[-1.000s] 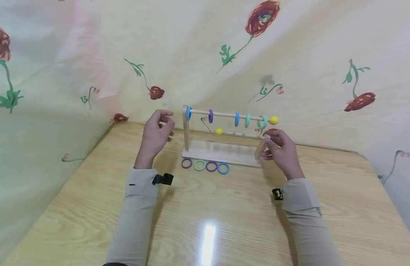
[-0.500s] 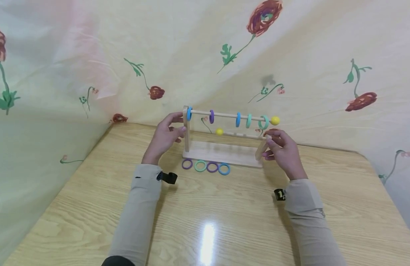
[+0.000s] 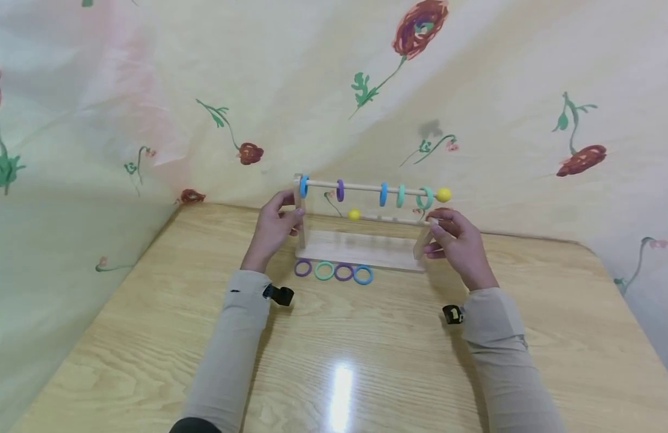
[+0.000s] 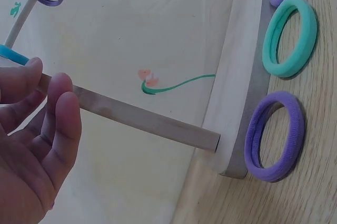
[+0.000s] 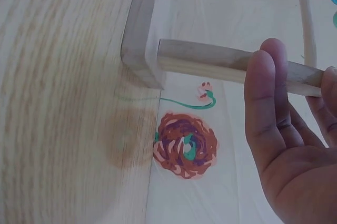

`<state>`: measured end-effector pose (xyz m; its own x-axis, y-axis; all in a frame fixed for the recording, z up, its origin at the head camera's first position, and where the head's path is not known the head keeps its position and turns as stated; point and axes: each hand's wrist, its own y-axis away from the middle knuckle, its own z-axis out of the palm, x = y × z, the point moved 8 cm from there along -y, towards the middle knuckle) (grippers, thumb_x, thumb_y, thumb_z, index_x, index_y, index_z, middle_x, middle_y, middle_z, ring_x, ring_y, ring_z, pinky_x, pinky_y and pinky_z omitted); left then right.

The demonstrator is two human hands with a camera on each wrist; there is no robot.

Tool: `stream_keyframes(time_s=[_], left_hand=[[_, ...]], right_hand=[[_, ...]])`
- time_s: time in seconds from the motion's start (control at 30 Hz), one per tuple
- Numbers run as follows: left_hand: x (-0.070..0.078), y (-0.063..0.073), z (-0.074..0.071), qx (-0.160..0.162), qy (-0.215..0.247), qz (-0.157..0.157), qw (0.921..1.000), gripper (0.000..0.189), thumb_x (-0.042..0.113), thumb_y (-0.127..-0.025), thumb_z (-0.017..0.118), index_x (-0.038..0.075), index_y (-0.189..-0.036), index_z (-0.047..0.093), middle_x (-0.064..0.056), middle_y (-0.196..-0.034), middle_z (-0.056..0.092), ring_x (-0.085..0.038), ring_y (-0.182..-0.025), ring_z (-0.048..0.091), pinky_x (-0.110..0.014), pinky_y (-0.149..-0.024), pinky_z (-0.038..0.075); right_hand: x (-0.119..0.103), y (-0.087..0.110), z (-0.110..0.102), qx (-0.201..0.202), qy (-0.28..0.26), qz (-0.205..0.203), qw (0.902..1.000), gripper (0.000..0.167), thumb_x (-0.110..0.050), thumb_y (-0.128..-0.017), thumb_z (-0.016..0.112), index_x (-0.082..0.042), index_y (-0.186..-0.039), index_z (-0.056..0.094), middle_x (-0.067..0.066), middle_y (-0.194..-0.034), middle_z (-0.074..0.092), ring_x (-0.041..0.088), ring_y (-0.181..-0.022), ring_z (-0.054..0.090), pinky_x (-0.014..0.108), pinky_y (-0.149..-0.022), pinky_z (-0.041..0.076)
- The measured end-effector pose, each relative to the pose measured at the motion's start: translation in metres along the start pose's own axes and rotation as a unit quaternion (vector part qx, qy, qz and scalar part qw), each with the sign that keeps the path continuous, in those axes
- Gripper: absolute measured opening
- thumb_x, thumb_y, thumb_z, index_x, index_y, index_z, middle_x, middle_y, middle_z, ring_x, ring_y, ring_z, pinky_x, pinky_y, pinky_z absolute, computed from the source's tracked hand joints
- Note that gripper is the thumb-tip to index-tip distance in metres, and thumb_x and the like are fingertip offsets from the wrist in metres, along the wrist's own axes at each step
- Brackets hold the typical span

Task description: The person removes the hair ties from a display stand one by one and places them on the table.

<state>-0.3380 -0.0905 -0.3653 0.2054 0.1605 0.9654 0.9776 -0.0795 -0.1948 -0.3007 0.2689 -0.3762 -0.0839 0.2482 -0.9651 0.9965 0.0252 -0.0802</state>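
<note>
Item: wooden stand (image 3: 361, 248), upright on the surface (image 3: 290, 361); long axis left to right across the person's front, between the two hands. Fitted with an upper rod (image 3: 361, 187) bearing five rings, fixed at the left post (image 4: 142, 116), and a lower rod (image 3: 388, 219) fixed at the right post (image 5: 205, 58).

Left hand (image 3: 274, 227): thumb and fingers closed about the upper part of the left post.

Right hand (image 3: 461, 248): thumb and fingers pinching the right post near its top.

Loose rings, four, flat in a row along the stand's near side: first purple ring (image 4: 296, 134), green ring (image 4: 309, 29), second purple ring (image 3: 344, 280), blue ring (image 3: 363, 283). Row parallel to the stand's long axis, just beside the base, along its left half; contact with the base not certain.

Governing relation: row lies below and inward of the left hand, the nearer one; the right hand stands farther off, beyond the blue end.
</note>
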Motion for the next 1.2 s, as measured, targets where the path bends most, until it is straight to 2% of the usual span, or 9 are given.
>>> stream_keyframes(time_s=[0.23,0.37,0.53,0.6,0.67,0.8,0.93,1.07,1.2], left_hand=[[0.003,0.000,0.000,0.011,0.005,0.008,0.9999,0.037,0.005,-0.102,0.060,0.005,-0.138,0.055,-0.013,-0.124,0.058,-0.020,-0.072,0.062,-0.026,-0.062,0.055],[0.003,-0.001,0.001,0.013,0.001,0.004,0.9999,0.037,0.005,-0.102,0.060,0.005,-0.138,0.055,-0.013,-0.124,0.058,-0.020,-0.072,0.062,-0.026,-0.063,0.056],[0.002,0.000,0.001,0.015,0.003,0.003,0.9999,0.037,0.004,-0.102,0.060,0.005,-0.138,0.055,-0.013,-0.124,0.058,-0.023,-0.073,0.062,-0.026,-0.062,0.056],[0.002,0.000,0.000,0.016,0.003,0.004,0.9999,0.037,0.005,-0.102,0.059,0.005,-0.138,0.055,-0.012,-0.124,0.058,-0.024,-0.073,0.062,-0.026,-0.062,0.056],[0.001,0.000,0.000,0.017,0.005,0.004,0.9998,0.037,0.005,-0.102,0.059,0.005,-0.139,0.055,-0.012,-0.124,0.058,-0.023,-0.072,0.062,-0.026,-0.062,0.055],[0.001,-0.002,0.001,0.018,0.010,0.003,0.9998,0.037,0.004,-0.102,0.060,0.004,-0.138,0.055,-0.013,-0.124,0.058,-0.019,-0.071,0.061,-0.024,-0.062,0.055],[0.000,-0.003,0.004,0.016,0.016,0.003,0.9997,0.037,0.004,-0.101,0.060,0.004,-0.137,0.055,-0.014,-0.124,0.058,-0.018,-0.069,0.061,-0.024,-0.061,0.055],[-0.001,-0.003,0.005,0.016,0.019,0.001,0.9997,0.036,0.004,-0.101,0.060,0.004,-0.137,0.056,-0.014,-0.122,0.058,-0.018,-0.070,0.061,-0.025,-0.061,0.056],[-0.003,-0.004,0.006,0.018,0.017,0.002,0.9997,0.034,0.004,-0.102,0.060,0.004,-0.136,0.055,-0.013,-0.122,0.057,-0.017,-0.070,0.061,-0.025,-0.061,0.055]], right_hand=[[-0.007,-0.005,0.001,0.004,0.004,-0.010,0.9999,0.039,-0.022,-0.107,0.052,0.000,-0.140,0.049,0.029,-0.129,0.054,0.020,-0.075,0.070,0.033,-0.070,0.062],[-0.008,-0.005,0.002,0.010,0.004,-0.011,0.9999,0.039,-0.021,-0.107,0.052,0.000,-0.139,0.051,0.024,-0.126,0.057,0.019,-0.075,0.070,0.032,-0.069,0.062],[-0.018,-0.003,-0.002,0.066,-0.004,-0.056,0.9963,0.034,-0.019,-0.105,0.058,0.002,-0.132,0.061,0.010,-0.112,0.062,0.013,-0.067,0.064,0.024,-0.062,0.059],[-0.024,-0.002,-0.003,0.091,-0.003,-0.072,0.9932,0.034,-0.020,-0.103,0.060,0.001,-0.129,0.065,0.007,-0.103,0.063,0.010,-0.059,0.058,0.020,-0.054,0.054],[-0.028,-0.001,-0.001,0.099,-0.014,-0.072,0.9923,0.036,-0.023,-0.102,0.062,0.000,-0.130,0.066,0.006,-0.096,0.064,0.008,-0.053,0.050,0.018,-0.047,0.046],[-0.031,-0.001,0.006,0.081,-0.079,-0.054,0.9921,0.040,-0.024,-0.101,0.064,0.000,-0.133,0.064,0.004,-0.085,0.061,0.007,-0.047,0.043,0.018,-0.040,0.036],[-0.033,-0.002,0.013,0.055,-0.141,-0.052,0.9871,0.036,-0.023,-0.100,0.066,0.001,-0.127,0.066,0.006,-0.082,0.059,0.009,-0.049,0.044,0.018,-0.040,0.038],[-0.036,-0.004,0.018,0.015,-0.165,-0.058,0.9845,0.032,-0.022,-0.099,0.067,0.004,-0.119,0.066,0.008,-0.082,0.061,0.013,-0.053,0.049,0.020,-0.042,0.045],[-0.037,-0.004,0.017,-0.022,-0.145,-0.058,0.9875,0.023,-0.018,-0.099,0.067,0.000,-0.113,0.068,0.010,-0.086,0.065,0.015,-0.056,0.055,0.021,-0.046,0.050]])
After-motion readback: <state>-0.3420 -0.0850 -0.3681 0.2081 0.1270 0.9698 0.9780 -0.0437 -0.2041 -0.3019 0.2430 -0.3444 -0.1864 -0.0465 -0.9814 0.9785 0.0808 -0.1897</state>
